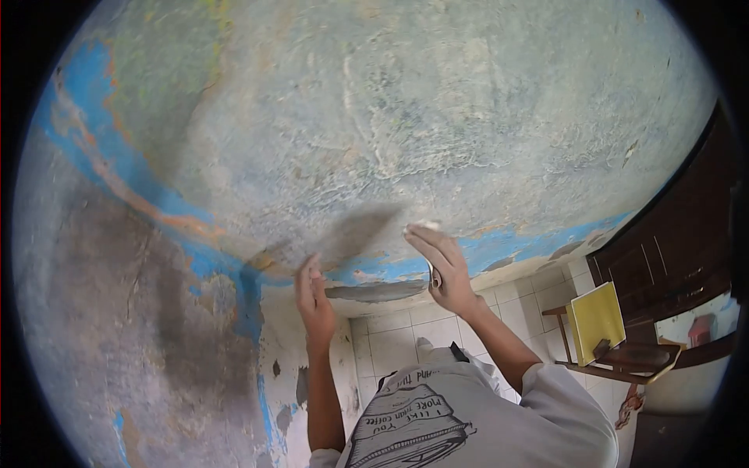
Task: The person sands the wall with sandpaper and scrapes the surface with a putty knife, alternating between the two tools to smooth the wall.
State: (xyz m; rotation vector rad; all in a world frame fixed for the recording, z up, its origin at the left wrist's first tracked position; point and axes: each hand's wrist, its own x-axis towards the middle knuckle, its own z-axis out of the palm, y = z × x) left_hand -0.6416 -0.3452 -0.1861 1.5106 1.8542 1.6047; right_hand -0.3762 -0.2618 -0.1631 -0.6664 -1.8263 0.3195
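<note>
In front of me is a rough wall [406,117] with worn grey-green plaster and peeling blue paint [499,243] along its lower part. My left hand [314,300] is raised close to the wall, its fingers stretched upward, with nothing visible in it. To its right, my right hand [443,269] has its fingers bent round a thin, curved-edged object [434,275], too small to identify. Something white [425,226] shows at its fingertips, beside the wall surface. A dark shadow lies on the wall between both hands.
A darker wall [117,312] meets this one at a corner on the left. White floor tiles [390,341] lie below. At the right are a wooden chair [624,360] with a yellow panel [597,321] and a dark wooden cabinet [671,265].
</note>
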